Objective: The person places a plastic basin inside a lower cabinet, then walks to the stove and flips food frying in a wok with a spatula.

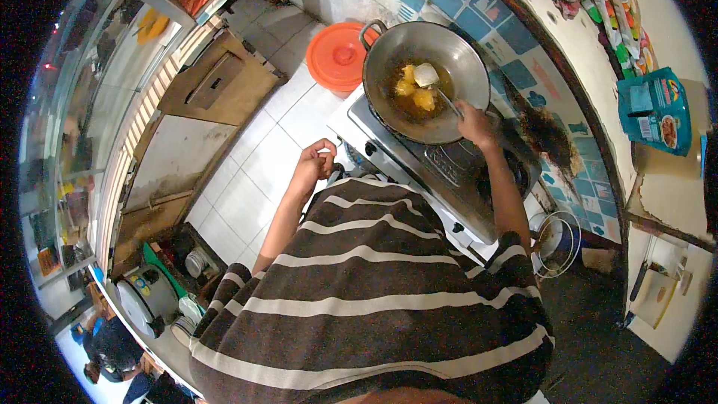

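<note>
A large metal wok [470,78] sits on the stove [449,172], with dark oil and several yellow pieces of food [423,99] inside it. My right hand [476,124] is closed around the handle of a metal spatula [426,75] at the wok's near right rim. The spatula's flat head rests among the food pieces. To the left of the stove, my left hand [318,160] hangs above the tiled floor with its fingers curled, and nothing shows in it.
An orange lidded bucket [345,56] stands left of the wok. Blue patterned tiles [486,6] line the wall behind the stove. A teal food packet [654,112] hangs at the right. A person [112,348] is at the far lower left.
</note>
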A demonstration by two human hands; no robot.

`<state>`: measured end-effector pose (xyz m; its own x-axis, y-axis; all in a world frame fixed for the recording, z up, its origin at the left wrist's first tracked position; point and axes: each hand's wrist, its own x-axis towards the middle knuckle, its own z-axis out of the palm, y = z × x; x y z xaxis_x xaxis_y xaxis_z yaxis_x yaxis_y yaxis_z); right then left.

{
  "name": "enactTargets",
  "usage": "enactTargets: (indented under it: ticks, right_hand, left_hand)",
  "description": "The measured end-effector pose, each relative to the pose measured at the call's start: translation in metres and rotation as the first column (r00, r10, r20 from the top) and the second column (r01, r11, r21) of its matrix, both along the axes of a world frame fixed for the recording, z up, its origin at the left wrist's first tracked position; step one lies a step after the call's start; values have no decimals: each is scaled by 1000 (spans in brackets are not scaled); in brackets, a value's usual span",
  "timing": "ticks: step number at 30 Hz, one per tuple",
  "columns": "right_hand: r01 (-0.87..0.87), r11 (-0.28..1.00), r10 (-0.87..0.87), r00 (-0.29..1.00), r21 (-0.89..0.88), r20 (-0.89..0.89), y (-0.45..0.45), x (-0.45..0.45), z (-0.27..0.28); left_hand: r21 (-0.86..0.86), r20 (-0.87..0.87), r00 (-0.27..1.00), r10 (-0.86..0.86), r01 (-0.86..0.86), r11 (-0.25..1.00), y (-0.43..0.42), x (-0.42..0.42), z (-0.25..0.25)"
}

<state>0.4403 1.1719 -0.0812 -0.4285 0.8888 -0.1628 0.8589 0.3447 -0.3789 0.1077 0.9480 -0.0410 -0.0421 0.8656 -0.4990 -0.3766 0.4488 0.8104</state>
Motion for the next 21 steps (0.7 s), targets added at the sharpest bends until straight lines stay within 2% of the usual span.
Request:
enactTargets:
  ticks: [1, 4, 10, 13, 14, 15, 17, 19, 21]
  right_hand:
    - [-15, 1000, 15, 1000, -8, 21, -1, -5, 10]
    - [106, 980, -99, 994, -170, 50, -13, -19, 52]
    - [62, 995, -56, 995, 82, -79, -11, 10, 8]
    - [5, 1000, -6, 999, 28, 39, -16, 5, 26]
    - [-58, 996, 55, 998, 73, 42, -19, 15, 14]
    - [-133, 983, 131, 991, 130, 24, -16, 21, 3]
    - [-144, 984, 156, 981, 107, -111, -16, 21, -5]
    - [-139, 987, 140, 990, 85, -4, -12, 20, -14]
    - [-142, 988, 142, 990, 61, -4, -12, 23, -10]
  left_hand:
    - [-11, -19, 1000, 4, -4, 1000, 0, 0, 3]
    - [-14, -35, 999, 26, -27, 1000, -5, -1, 6]
    - [20, 22, 993, 112, -112, 993, -25, 9, 0]
    - [38, 42, 990, 133, -135, 990, -36, 22, -3]
    - [-19, -99, 988, 120, -122, 992, -40, 27, -12]
    - [-87, -17, 976, 215, -216, 973, -38, 35, -2]
    - [-58, -40, 975, 217, -219, 974, -47, 46, -7]
    - [21, 2, 975, 224, -224, 974, -58, 58, -9]
    - [59, 25, 968, 248, -249, 967, -68, 69, -6]
